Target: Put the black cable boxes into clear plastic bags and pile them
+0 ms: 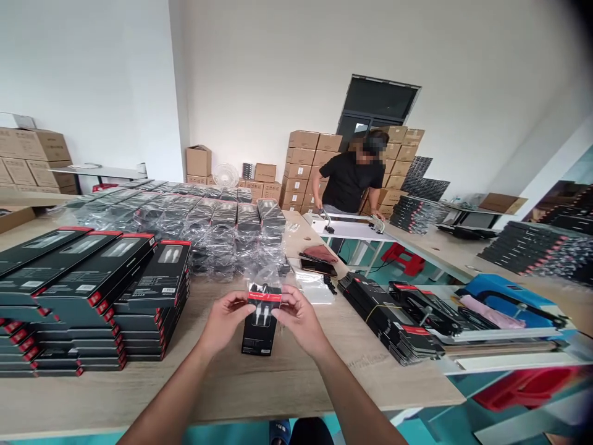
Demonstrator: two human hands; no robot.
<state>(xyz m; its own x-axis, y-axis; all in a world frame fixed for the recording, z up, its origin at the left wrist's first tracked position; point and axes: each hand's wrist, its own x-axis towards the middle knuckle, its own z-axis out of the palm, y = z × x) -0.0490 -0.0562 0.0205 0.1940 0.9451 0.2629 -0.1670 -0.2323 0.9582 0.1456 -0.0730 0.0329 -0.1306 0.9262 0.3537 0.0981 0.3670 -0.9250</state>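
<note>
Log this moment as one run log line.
left hand: holds black retail box | right hand: holds same box | ahead: shrink-wrapped box stacks | beyond: co-worker standing at white bench

We see a black retail box (pixel 259 334) with a red band across its top and white cables behind its window, on a pale wood table (pixel 287 377); beyond sit a blue heat sealer (pixel 504 296), a red plastic stool (pixel 402 259) and brown cartons (pixel 301 167).

Black box (pixel 259 337) sides hidden by left hand (pixel 226 319), right hand (pixel 301 315), wrapped stacks (pixel 204 232) blurred
</note>
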